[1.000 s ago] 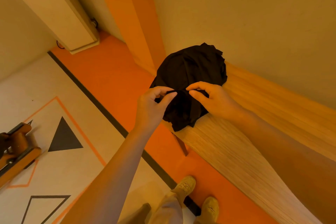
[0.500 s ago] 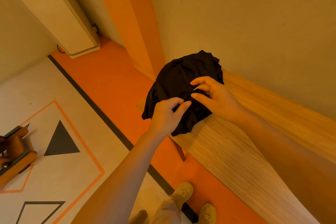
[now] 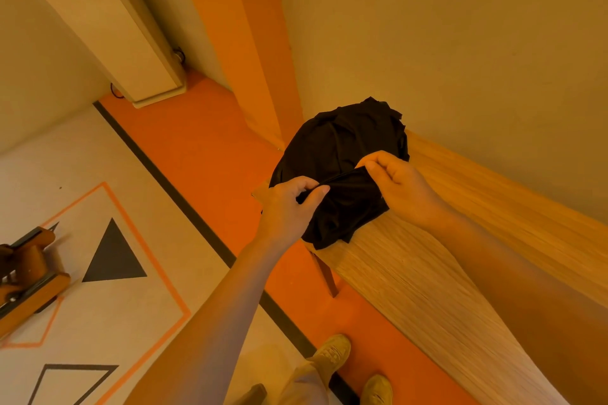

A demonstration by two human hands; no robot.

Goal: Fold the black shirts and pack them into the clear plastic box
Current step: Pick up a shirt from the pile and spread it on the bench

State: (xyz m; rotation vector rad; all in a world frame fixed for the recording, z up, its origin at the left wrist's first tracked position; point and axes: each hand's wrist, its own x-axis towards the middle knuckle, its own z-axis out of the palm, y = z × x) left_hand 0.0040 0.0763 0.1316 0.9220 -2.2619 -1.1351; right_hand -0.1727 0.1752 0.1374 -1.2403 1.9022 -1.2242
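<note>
The black shirts (image 3: 339, 154) sit as one crumpled mound on the far end of the wooden table (image 3: 411, 279), up toward one o'clock from the person's feet, pushed against the wall. The left hand (image 3: 289, 204) pinches a raised ridge of cloth between thumb and curled fingers; the right hand (image 3: 394, 184) pinches the same ridge at its three o'clock end. Held taut between them like that, the edge looks meant for peeling one shirt off the heap so it can be spread out. The fabric is thin, matte and limp, falling in soft folds over the table corner. The tabletop is pale, straight-grained wood. How many shirts the mound contains I cannot tell, and no clear box is in sight.
</note>
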